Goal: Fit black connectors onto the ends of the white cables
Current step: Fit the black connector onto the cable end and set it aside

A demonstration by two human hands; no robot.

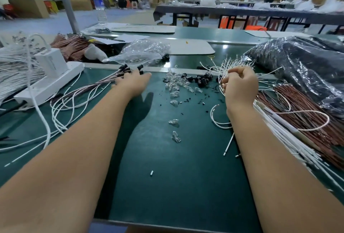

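- The white cables fan out as a loose bunch at the far right of the green table, their bare ends pointing up and away from the person.
- The right hand has its fingers curled round the near part of that bunch and grips it above the tabletop.
- A pile of loose black connectors lies on the table just left of the right hand, with small black scraps scattered nearer the person.
- Clear plastic pieces lie in a heap touching the left side of the black pile, and a few singles trail toward the near edge.
- The left hand reaches out flat with its fingers spread and relaxed, resting on a bundle of fitted cables; several of these end in black connectors just past the fingertips.
- The two hands are well apart, with the connector pile between them.
- A white power strip sits at the left, near the fitted cables.
- A crumpled clear bag lies beyond the left hand.
- A large bag of dark parts fills the far right, with reddish-brown wires beside it.
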